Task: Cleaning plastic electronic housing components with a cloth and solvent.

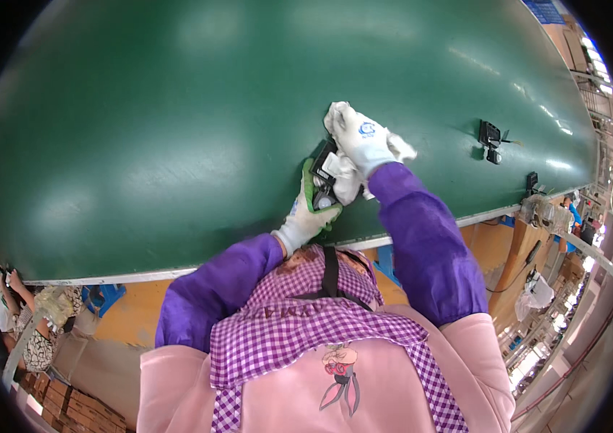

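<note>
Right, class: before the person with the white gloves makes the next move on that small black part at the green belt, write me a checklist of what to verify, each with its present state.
1. Left hand grips the small black part from below: ok.
2. Right hand presses a white cloth onto the part: ok.
3. Both hands gloved: ok.
4. Part rests over the green belt, inside its near edge: ok.
5. Other black parts farther right lie apart from the hands: ok.
6. Part's surface under the cloth is clean: cannot tell, it is covered.
</note>
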### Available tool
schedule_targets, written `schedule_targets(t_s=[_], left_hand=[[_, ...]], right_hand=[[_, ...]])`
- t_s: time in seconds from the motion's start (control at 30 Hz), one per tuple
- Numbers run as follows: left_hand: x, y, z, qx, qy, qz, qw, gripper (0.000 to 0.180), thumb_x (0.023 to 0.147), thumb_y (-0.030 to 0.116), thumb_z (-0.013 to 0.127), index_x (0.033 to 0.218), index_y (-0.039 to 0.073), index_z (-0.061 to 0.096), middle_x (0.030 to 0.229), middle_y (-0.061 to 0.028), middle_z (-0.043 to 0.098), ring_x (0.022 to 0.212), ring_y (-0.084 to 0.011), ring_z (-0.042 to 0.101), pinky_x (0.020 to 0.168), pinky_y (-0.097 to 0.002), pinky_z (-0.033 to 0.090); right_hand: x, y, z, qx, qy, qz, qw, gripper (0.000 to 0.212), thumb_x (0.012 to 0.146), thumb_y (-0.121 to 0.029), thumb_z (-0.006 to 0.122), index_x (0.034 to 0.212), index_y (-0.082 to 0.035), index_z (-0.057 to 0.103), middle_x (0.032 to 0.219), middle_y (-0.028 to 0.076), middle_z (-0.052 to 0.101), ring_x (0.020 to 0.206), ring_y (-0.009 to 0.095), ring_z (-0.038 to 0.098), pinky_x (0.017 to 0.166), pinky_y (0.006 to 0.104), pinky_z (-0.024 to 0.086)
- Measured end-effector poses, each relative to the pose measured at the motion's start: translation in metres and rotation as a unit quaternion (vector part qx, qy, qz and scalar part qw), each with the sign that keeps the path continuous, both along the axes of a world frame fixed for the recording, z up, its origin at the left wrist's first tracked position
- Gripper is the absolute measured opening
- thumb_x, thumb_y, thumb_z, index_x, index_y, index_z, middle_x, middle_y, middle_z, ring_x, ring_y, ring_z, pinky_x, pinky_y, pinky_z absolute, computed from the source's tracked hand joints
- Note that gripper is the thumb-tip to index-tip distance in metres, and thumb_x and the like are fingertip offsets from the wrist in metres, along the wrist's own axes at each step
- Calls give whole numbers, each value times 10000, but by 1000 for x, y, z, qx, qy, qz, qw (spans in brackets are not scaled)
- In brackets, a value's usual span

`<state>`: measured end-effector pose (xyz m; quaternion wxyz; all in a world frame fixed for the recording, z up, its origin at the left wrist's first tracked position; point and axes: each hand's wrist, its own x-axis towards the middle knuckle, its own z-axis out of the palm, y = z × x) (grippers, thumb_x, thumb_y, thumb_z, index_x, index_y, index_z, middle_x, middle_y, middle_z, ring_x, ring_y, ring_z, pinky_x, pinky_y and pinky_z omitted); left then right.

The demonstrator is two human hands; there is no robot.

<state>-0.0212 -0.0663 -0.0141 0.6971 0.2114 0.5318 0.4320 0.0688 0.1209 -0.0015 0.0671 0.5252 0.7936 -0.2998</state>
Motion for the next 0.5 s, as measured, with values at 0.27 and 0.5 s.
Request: schedule_targets(t_s=[0.27,0.5], left_hand=[[-6,-4,4,11,-29,20,999,1087,759,14,715,1522,144,-49,1304,-128,491,1026,-187,566,778,-306,531],[-1,-13,-28,135,133,32,981,1038,741,71,738,1511,40,42,1365,-151,445,1236,-224,446,1035,-333,378]], right_hand=[[76,-6,-17,137,-66,50,987,412,892,-349,527,1244,-136,543,1094,169,631,1011,342,610,844,456,478],[11,-87,12,32,-110,59,992,316,889,-397,508,1057,-144,595,1044,161,641,1091,454,521,872,612,380]])
